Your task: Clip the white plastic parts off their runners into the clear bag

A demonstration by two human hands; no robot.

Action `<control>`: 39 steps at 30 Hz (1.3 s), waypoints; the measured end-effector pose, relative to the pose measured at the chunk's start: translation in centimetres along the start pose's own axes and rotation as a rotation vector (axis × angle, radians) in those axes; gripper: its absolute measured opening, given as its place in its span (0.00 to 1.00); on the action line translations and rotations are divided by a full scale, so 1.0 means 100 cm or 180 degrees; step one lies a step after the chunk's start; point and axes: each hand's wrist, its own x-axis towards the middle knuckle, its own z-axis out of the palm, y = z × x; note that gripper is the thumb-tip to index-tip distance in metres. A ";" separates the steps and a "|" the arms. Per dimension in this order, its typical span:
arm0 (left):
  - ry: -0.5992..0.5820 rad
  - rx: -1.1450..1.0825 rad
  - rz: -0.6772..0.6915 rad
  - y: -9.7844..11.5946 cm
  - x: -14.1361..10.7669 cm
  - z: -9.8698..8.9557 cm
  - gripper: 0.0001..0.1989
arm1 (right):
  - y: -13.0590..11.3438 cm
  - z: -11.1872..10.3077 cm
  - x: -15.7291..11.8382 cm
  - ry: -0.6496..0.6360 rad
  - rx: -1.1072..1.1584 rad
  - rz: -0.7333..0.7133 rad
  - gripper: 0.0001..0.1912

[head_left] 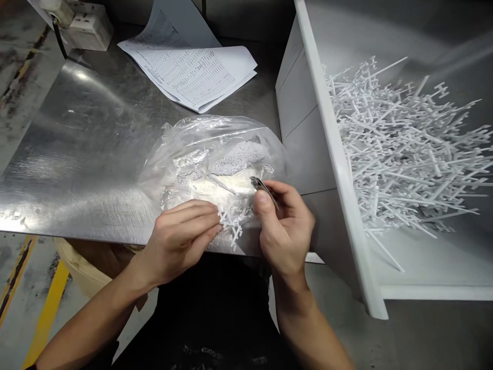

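My left hand [187,236] pinches a small white branched plastic piece [232,226] near the front edge of the metal table [103,139]. In my right hand [285,221] is a small dark metal tool [264,190], held between thumb and fingers, its tip pointing up and to the left. Behind both hands lies a clear plastic bag [246,126] with many tiny pale grey pieces [239,156] in it. The tool's tip is over the bag's right part; it does not touch the white piece.
A white bin [331,133] at the right holds a heap of white plastic sprues [408,154]. Printed sheets [196,72] lie behind the bag. A power socket block [90,28] is at the back left. Below the table's front edge sits a tan container [82,264].
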 end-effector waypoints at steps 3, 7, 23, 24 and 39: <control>0.0085 -0.0021 -0.0017 0.002 -0.005 0.000 0.04 | -0.006 0.014 0.019 -0.0441 0.0092 -0.0046 0.07; 0.0399 0.0017 -0.0137 0.003 0.003 -0.002 0.03 | -0.016 0.023 0.030 -0.0638 0.0063 -0.0330 0.05; 0.0351 0.0055 -0.0096 0.008 0.021 -0.004 0.06 | -0.008 0.000 0.011 -0.0112 -0.0138 -0.0413 0.07; 0.0435 0.0265 -0.0062 0.007 0.022 -0.006 0.06 | -0.011 -0.002 0.009 -0.0124 -0.0168 -0.0463 0.07; -0.0175 0.0342 0.0069 -0.018 0.016 -0.004 0.07 | -0.011 -0.005 -0.004 -0.0600 -0.0067 0.0191 0.05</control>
